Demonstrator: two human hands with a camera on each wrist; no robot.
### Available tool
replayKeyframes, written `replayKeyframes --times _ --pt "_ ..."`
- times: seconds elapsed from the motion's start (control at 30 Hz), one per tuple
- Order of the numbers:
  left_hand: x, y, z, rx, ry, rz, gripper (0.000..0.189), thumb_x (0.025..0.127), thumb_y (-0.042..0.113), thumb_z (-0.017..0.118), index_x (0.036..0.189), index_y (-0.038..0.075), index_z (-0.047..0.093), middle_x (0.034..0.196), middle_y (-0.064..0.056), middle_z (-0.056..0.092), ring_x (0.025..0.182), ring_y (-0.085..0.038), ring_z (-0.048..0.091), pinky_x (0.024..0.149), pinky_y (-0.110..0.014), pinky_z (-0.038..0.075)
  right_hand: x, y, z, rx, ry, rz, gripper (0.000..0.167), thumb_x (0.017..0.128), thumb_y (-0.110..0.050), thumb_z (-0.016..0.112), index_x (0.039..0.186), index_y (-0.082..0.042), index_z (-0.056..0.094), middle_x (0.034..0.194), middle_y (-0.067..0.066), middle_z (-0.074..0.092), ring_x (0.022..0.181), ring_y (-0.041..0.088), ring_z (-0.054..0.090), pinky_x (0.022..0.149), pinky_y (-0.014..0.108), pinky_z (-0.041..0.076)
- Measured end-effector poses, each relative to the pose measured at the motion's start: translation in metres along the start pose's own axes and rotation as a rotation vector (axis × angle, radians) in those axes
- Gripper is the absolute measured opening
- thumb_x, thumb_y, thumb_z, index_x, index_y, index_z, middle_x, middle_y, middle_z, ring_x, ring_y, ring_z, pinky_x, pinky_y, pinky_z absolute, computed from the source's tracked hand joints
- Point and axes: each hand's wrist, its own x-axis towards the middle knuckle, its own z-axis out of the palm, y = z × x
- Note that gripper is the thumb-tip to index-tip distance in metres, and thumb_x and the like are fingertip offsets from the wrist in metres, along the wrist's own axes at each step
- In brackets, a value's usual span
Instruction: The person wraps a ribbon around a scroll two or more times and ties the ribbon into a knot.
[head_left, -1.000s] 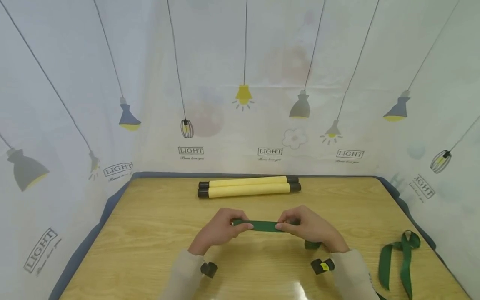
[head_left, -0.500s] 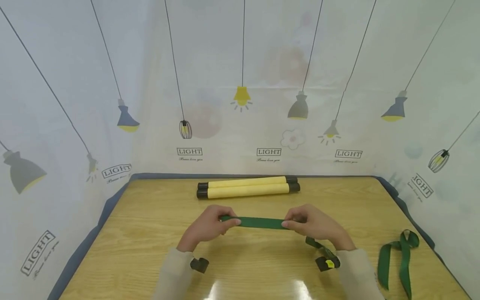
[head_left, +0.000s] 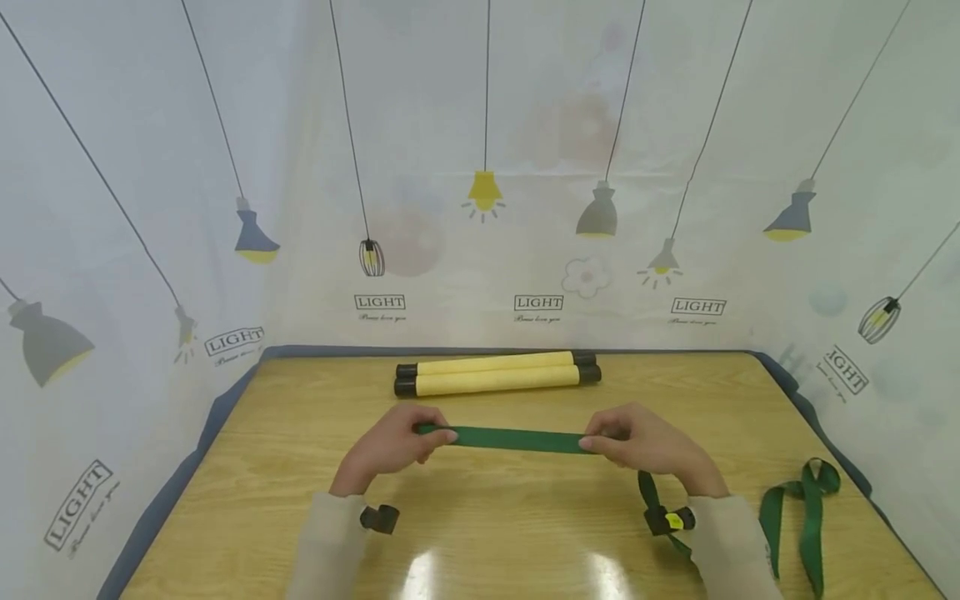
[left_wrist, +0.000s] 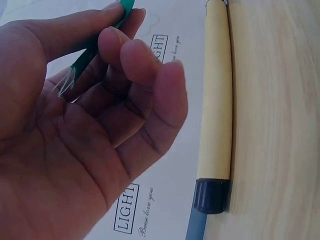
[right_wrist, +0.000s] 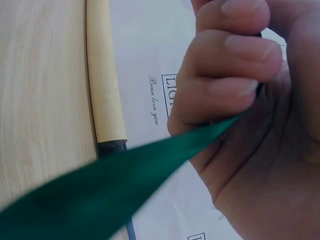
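A green ribbon (head_left: 517, 438) is stretched level between both hands above the table. My left hand (head_left: 392, 437) pinches it between thumb and forefinger near one end, and in the left wrist view the frayed tip of the ribbon (left_wrist: 80, 65) pokes out behind the thumb. My right hand (head_left: 649, 442) pinches the other side of the stretch. From under the right palm the ribbon (right_wrist: 165, 155) runs on, and in the head view it hangs down past the right wrist toward the table.
Two yellow rolls with black ends (head_left: 495, 381) lie side by side at the back of the wooden table (head_left: 480, 533). Another looped green ribbon (head_left: 812, 521) lies at the right. White cloth walls with printed lamps (head_left: 485, 192) stand around the table.
Both hands have moved apart, the left one leftward and the right one rightward. The stretch of ribbon between them has grown longer, and its tail now hangs by the right wrist.
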Motion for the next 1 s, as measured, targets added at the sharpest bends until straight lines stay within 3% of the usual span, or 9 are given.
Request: replayKeyframes --times 0.5,0.73,1.0 --pt "-0.014 -0.012 -0.025 0.018 -0.002 -0.032 0.018 0.101 0.030 0.066 0.090 0.015 0.071 0.060 0.001 0.050 0.053 -0.012 0.044 0.058 -0.028 0.042 -0.007 0.008 -0.011 0.004 -0.003 0.043 0.022 0.102 -0.039 0.063 0.098 -0.019 0.074 0.058 -0.009 0.039 0.048 0.004 0.031 0.048 0.023 0.036" --pt "-0.019 -0.018 -0.035 0.025 -0.009 -0.033 0.022 0.102 0.029 0.066 0.087 0.013 0.067 0.060 0.001 0.050 0.054 -0.012 0.043 0.061 -0.029 0.043 -0.014 0.011 -0.018 -0.005 -0.008 0.019 0.023 0.105 -0.035 0.060 0.095 -0.016 0.070 0.061 -0.007 0.038 0.050 0.004 0.031 0.048 0.025 0.036" --pt "-0.024 -0.028 -0.045 0.018 0.015 -0.048 0.022 0.101 0.028 0.066 0.087 0.011 0.067 0.062 0.000 0.050 0.056 -0.014 0.047 0.060 -0.029 0.043 -0.020 0.018 -0.026 0.008 0.006 0.057 0.023 0.107 -0.032 0.057 0.102 -0.013 0.070 0.061 -0.007 0.040 0.051 0.005 0.033 0.049 0.027 0.038"
